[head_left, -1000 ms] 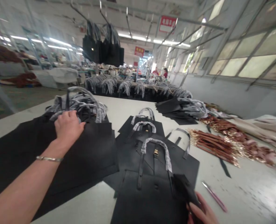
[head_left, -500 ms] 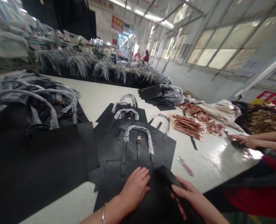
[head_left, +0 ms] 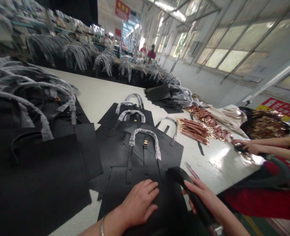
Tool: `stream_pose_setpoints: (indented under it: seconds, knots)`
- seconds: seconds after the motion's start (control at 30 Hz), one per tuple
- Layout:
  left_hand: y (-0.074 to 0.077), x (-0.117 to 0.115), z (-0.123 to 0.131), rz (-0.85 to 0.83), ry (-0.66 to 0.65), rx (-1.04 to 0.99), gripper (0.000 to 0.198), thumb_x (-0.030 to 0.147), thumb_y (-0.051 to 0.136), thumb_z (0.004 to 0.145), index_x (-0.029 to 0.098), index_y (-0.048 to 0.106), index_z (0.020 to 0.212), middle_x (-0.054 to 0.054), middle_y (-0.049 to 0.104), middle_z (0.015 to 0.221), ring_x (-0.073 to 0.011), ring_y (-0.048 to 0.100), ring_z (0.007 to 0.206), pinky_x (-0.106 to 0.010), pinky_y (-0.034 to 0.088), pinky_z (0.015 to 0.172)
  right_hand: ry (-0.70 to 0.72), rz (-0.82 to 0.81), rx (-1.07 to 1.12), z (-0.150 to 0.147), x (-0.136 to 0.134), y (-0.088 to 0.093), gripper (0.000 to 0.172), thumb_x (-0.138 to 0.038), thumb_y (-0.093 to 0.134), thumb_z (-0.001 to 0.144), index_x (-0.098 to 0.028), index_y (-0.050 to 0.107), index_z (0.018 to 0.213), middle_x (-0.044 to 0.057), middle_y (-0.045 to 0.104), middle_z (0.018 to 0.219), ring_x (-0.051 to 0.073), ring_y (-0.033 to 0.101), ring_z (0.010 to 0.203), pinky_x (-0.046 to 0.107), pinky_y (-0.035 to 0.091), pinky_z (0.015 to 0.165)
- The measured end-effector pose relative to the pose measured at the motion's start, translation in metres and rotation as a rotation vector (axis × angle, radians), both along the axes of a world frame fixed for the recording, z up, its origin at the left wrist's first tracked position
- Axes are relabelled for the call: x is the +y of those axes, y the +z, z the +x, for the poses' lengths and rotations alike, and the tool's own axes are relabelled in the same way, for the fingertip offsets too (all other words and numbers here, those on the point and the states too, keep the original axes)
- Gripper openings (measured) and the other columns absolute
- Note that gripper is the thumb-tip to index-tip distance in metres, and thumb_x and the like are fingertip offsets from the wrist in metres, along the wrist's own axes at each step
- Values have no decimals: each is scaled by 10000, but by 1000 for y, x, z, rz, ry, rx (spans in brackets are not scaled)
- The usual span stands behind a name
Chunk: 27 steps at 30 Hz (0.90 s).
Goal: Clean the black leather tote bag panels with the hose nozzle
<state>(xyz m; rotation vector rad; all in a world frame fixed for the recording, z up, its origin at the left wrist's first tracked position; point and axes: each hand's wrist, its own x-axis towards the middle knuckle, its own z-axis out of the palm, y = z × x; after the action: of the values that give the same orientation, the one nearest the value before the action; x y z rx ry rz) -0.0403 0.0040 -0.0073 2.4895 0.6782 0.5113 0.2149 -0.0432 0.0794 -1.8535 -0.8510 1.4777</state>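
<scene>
My left hand (head_left: 143, 202) lies flat, fingers stretched out, on a black bag panel (head_left: 131, 175) in front of me. This panel has a handle (head_left: 145, 131) wrapped in clear plastic, with a gold-coloured clasp (head_left: 145, 143) behind it. Closed round a black hand-held tool (head_left: 196, 200) is my right hand (head_left: 201, 193). The tool has a long grip, a narrow head over the panel's upper right part, and a metallic fitting at its lower end; its exact kind is unclear. Just beyond my right hand lies a small pink-handled tool (head_left: 191, 170) on the table.
More black bag pieces with wrapped handles (head_left: 19, 98) are piled at left. Brown straps with gold hooks (head_left: 193, 130) lie beyond on the white table (head_left: 91, 88), near stacked black pieces (head_left: 157, 95). At right, a co-worker's hands (head_left: 250, 146) hold a dark tool.
My right hand and the black tool have shifted slightly, and more of its lower end shows. My left hand stays on the panel. The view has tilted down a little.
</scene>
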Motion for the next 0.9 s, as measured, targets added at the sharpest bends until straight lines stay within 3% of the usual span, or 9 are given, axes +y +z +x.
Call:
stream_pose_setpoints:
  seconds: [0.07,0.13,0.27,0.4,0.5,0.67,0.9]
  knots:
    - [0,1,1,-22,-13,-10,472,423,589,856,222,513,1276,-75,469,1428,-286,415,1299,-458,324,1107,-31,-37,1,9,-4,2,337,-478,608,817,-202,526,992,-14,650,724,91,576,358,189,450,316]
    - [0,3,2,-41,-37,-7,446,418,561,877,234,518,1281,-59,472,1432,-280,413,1310,-466,289,1132,-41,-56,13,13,0,3,352,-482,612,816,-198,525,1005,-4,658,713,99,576,352,194,445,311]
    - [3,5,4,-44,-39,4,406,343,554,882,236,535,1273,-46,497,1414,-268,443,1291,-464,299,1133,-61,-28,9,13,26,1,361,-503,607,815,-182,522,956,25,674,722,111,576,370,224,467,326]
    - [5,5,4,-37,-30,54,428,261,576,852,223,540,1276,-56,488,1422,-277,449,1291,-484,319,1125,-128,88,-50,15,43,1,296,-476,585,838,-202,499,910,-13,644,731,82,566,399,207,487,360]
    - [5,5,3,-67,-29,32,391,295,558,870,225,560,1254,-49,515,1398,-260,466,1279,-472,322,1129,-124,112,-77,16,34,9,297,-478,608,826,-215,504,919,-16,653,790,78,580,415,201,491,364]
    - [3,6,1,-98,-4,-27,337,319,543,881,229,592,1202,-40,561,1347,-237,490,1249,-448,316,1136,-57,-18,-63,16,4,21,385,-463,625,808,-212,492,1069,-10,658,733,101,580,365,198,459,315]
    - [3,6,2,-79,-10,-31,337,328,546,881,227,583,1200,-38,560,1344,-236,492,1238,-430,301,1139,-40,-44,-87,15,9,4,389,-469,595,819,-199,505,1084,-20,633,698,100,567,349,197,445,305]
